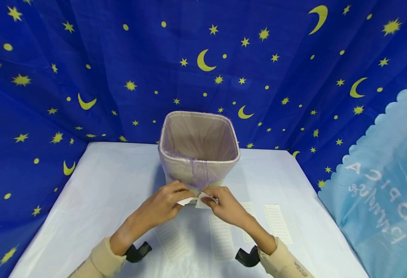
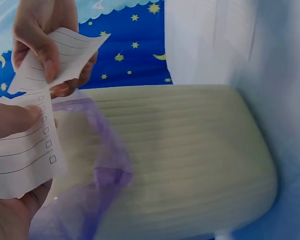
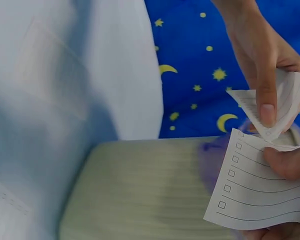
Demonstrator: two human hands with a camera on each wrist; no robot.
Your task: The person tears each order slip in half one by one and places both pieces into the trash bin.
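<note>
In the head view, my left hand (image 1: 168, 199) and right hand (image 1: 225, 206) are close together in front of a bin. The left pinches a lined paper piece (image 2: 22, 172) with a column of checkboxes between thumb and fingers. Another piece of lined paper (image 3: 250, 185), also with checkboxes, is pinched by the right hand, its thumb on top. The two pieces have uneven edges and meet near a corner in the wrist views. Just beyond the hands stands the pale ribbed bin (image 2: 190, 160), lined with a translucent purple bag (image 1: 196, 170) folded over its rim.
Several printed paper strips lie on the white table, among them one strip (image 1: 220, 237) near the middle and another strip (image 1: 278, 223) to the right. A blue starry curtain (image 1: 120, 69) hangs behind, and a light blue cloth (image 1: 380, 185) hangs at the right.
</note>
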